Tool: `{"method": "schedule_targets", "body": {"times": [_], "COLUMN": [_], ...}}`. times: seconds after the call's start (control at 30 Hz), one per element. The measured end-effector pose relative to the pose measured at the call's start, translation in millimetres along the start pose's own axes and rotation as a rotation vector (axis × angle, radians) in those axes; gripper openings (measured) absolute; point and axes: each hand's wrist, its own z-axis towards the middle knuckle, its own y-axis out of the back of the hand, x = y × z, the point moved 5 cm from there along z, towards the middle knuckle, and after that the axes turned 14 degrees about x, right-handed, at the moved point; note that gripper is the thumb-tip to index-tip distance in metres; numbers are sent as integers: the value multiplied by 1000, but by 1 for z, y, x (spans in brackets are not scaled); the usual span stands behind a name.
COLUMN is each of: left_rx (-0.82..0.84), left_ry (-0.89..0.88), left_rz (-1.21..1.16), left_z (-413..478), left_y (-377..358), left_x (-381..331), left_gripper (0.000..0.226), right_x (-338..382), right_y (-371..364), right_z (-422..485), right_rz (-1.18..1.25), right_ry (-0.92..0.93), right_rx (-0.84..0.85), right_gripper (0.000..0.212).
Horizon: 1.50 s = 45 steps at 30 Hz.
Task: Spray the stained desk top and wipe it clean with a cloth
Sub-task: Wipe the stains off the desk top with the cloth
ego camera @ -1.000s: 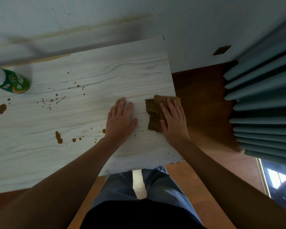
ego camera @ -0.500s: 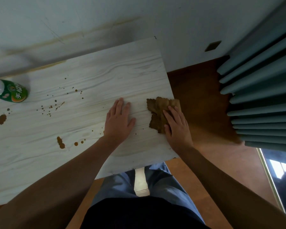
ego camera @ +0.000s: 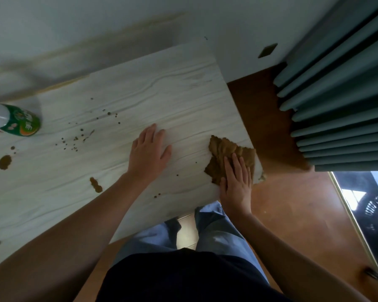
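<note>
view: looking down from head height at a pale wood-grain bench (ego camera: 122, 88) pushed against a white wall, with both bare forearms reaching in from below.
right hand (ego camera: 236, 182): laid flat, fingers straight and close together, pressing down on the near part of a brown cloth (ego camera: 222, 149); nothing gripped, only pinned under palm and fingers, probably so the whole pad drags across the surface.
cloth: crumpled and bunched ahead of the fingers, at the bench's right near corner, one edge hanging slightly past the side; likely bunched from being pushed rather than folded.
left hand (ego camera: 148, 151): open and flat on bare wood, fingers together, thumb out to the side, holding nothing; seemingly planted there to brace the body while leaning over.
gap: the two hands well apart, clean wood between them apart from a few tiny specks.
stains: brown blot (ego camera: 96, 184) near the left forearm, larger blot (ego camera: 4, 162) further left, and a scatter of small drops (ego camera: 74, 140) mid-bench; all to the left of the cloth, none under it.
spray can (ego camera: 13, 123): green label, white top, at the far left near the wall, out of the wiping path yet in reach.
progress: judged early; right end looks nearly clean, most stains not yet reached.
surroundings: grey-green curtain (ego camera: 340, 88) on the right, orange-brown floor (ego camera: 292, 214) beyond the bench edge.
</note>
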Motion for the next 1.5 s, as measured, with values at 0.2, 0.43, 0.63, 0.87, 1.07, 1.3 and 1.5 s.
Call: {"method": "schedule_targets", "body": {"times": [0.2, 0.43, 0.63, 0.87, 1.07, 1.3, 1.5], "left_rx": [-10, -6, 11, -22, -19, -35, -38], "left_ry": [82, 274, 350, 359, 352, 319, 313], "left_rz": [-1, -40, -81, -90, -57, -45, -42], "left_z": [-76, -166, -214, -216, -206, -174, -171], "left_y": [4, -8, -36, -47, -53, -36, -36], "left_x": [95, 196, 237, 240, 235, 231, 233], "left_gripper": [55, 57, 57, 69, 68, 67, 67], "right_x": [84, 166, 230, 254, 230, 194, 186], "right_y": [-42, -75, -99, -122, -91, -44, -56], "right_z": [0, 30, 27, -6, 42, 97, 61], "right_rz": [-21, -37, -139, -312, -307, -181, -156], "right_ry": [7, 2, 147, 386, 216, -75, -18], "right_rx": [20, 32, 153, 308, 246, 141, 158], "right_gripper": [57, 60, 60, 59, 61, 61, 63]}}
